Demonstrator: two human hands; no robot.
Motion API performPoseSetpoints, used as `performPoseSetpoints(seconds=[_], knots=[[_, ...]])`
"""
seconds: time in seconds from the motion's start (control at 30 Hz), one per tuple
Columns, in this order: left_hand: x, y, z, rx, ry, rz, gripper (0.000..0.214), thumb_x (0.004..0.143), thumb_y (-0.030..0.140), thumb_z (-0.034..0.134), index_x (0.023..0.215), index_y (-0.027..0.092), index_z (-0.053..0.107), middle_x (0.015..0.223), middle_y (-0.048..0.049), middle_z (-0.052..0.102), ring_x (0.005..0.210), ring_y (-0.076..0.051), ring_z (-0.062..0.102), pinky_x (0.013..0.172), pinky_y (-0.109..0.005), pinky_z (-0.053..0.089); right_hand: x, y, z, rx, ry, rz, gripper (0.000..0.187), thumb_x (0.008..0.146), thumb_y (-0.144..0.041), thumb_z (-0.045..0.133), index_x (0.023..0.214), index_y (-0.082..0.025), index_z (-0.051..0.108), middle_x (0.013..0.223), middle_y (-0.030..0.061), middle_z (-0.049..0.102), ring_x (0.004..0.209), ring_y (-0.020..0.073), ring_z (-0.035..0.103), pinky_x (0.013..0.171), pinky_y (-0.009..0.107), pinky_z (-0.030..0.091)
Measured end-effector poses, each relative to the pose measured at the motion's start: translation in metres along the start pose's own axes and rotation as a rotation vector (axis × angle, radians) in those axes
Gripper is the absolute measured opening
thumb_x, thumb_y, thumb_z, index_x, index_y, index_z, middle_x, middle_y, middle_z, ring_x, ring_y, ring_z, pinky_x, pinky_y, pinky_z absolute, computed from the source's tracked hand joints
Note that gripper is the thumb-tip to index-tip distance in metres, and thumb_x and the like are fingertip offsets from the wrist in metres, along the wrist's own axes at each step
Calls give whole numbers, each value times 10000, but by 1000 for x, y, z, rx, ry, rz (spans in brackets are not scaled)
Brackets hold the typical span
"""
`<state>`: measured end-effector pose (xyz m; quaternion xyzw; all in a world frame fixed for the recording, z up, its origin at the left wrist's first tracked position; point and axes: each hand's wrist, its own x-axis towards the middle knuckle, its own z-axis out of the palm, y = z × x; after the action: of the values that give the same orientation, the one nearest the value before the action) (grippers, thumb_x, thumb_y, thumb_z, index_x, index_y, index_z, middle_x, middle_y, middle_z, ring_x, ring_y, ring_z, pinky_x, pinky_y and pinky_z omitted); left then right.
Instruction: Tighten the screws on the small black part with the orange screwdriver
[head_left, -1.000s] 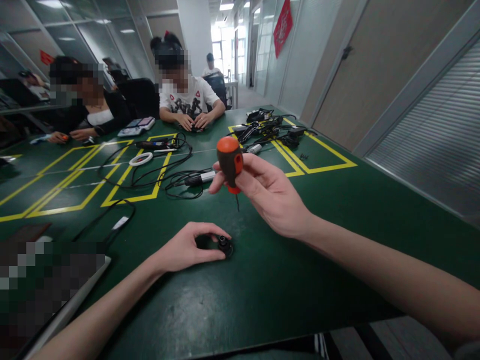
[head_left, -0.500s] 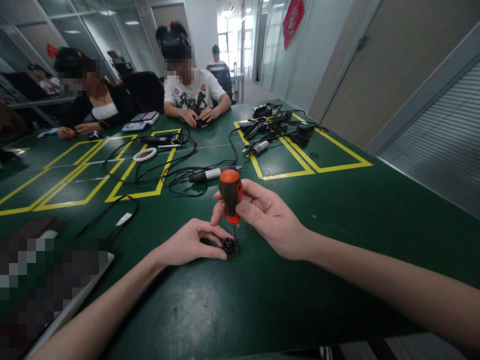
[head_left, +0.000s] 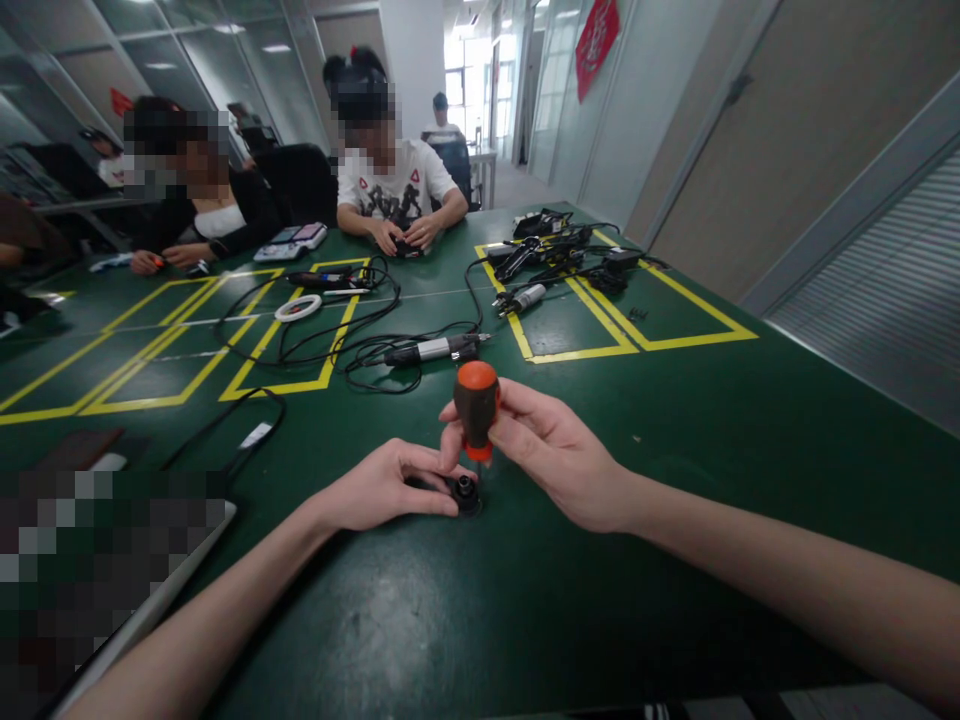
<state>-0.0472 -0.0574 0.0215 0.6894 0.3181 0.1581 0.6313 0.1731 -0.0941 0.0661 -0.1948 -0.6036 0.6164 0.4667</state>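
My right hand (head_left: 551, 450) grips a screwdriver (head_left: 477, 408) by its stubby orange and dark grey handle. The tool stands nearly upright, its thin shaft pointing down at a small round black part (head_left: 466, 494) on the table. Whether the tip sits in a screw is hidden from me. On the left side of that part, the thumb and fingers of my left hand (head_left: 390, 482) are closed round it, holding it against the green tabletop (head_left: 360, 610). A short hollow stub rises from the middle of the part.
Beyond my hands lies a silver and black electric screwdriver (head_left: 433, 349) with its looped cable. Tangled black tools and cords (head_left: 555, 245) rest inside yellow tape (head_left: 697, 338). A white ring (head_left: 298, 307) is farther left. A blurred-out device (head_left: 225, 515) stands at near left. Several people sit beyond.
The screwdriver and my right hand have come down slightly toward the black part. My left hand keeps its hold. The whole view has shifted a little.
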Motion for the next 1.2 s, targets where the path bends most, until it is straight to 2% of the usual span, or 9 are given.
performPoseSetpoints(seconds=[0.1,0.2,0.37,0.67,0.73,0.83,1.0,1.1,1.2], knots=[[0,-2,0,21,-20,30,242,818,324,816,984,150,793,995,-86,793,940,-225,745,922,-365,604,-2,-3,0,-24,-37,10,402,995,-556,585,1130,-189,677,937,50,699,865,165,645,825,326,542],[0,-5,0,47,-11,49,230,830,365,810,902,151,767,918,-68,767,936,-226,729,900,-348,599,-2,-5,0,-55,-41,5,397,996,-551,585,1113,-185,690,938,50,699,893,170,656,874,341,539],[-1,-2,3,57,19,57,279,828,380,811,868,123,711,861,-63,737,883,-208,699,851,-327,586,-2,-6,-1,-101,-62,-19,415,1011,-550,558,1116,-170,687,901,49,694,840,158,650,748,292,533],[2,3,14,28,30,136,257,900,344,729,780,135,639,893,-35,716,837,-146,657,829,-256,548,-3,-2,0,-157,-52,-157,326,1042,-467,536,1105,-178,673,886,37,690,754,133,641,734,284,560],[3,2,15,58,50,153,225,908,333,719,813,136,665,908,-32,723,844,-146,659,844,-256,544,-3,-1,-1,-183,-60,-195,293,1054,-433,524,1098,-178,663,878,33,690,754,125,646,715,264,554],[5,0,15,111,113,155,193,898,316,723,964,134,731,980,-43,747,843,-147,664,836,-258,540,0,1,-7,-164,-63,-212,266,1062,-410,516,1117,-180,638,866,21,676,741,113,655,662,234,533],[16,-5,15,119,187,123,350,879,315,729,1176,131,752,1102,-80,765,850,-157,681,850,-284,548,9,9,-23,-164,63,-208,327,1014,-488,583,1118,-180,617,787,-15,620,629,101,582,596,235,510],[25,-9,15,85,245,104,412,859,318,752,1224,125,740,1165,-100,760,871,-167,693,868,-301,558,14,12,-31,-247,126,-207,282,981,-442,652,1092,-184,620,743,-32,606,599,100,582,587,238,518],[34,-12,14,77,272,99,393,854,313,765,1201,127,747,1160,-100,764,861,-167,704,885,-319,567,19,8,-38,-357,147,-184,226,979,-379,655,1088,-182,661,820,7,674,666,119,635,618,254,540]])
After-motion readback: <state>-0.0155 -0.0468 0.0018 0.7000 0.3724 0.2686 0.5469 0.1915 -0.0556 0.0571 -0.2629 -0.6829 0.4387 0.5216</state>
